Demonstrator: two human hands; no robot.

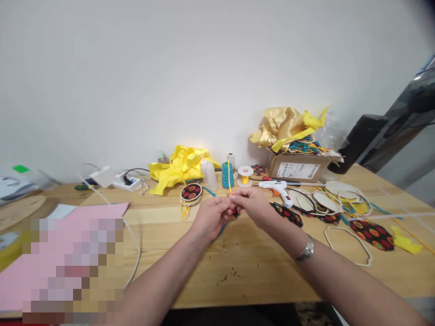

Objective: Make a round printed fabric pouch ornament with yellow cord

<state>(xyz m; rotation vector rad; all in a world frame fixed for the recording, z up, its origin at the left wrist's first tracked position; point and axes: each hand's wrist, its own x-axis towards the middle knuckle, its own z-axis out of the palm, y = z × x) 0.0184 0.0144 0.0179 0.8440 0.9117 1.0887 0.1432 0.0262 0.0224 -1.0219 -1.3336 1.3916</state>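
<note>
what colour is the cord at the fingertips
The cord is yellow, as the head view shows.

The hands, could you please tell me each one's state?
Left hand: closed; what it holds can't be told.
Right hand: closed, pinching the yellow cord.

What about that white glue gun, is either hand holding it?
No, the white glue gun lies on the table, while the fingers of the left hand and right hand meet at a yellow cord.

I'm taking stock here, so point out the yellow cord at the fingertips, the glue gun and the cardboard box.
Yellow cord [230,182], head view: upright stretch.
Glue gun [278,186], head view: white body.
Cardboard box [299,170], head view: front wall label.
</note>
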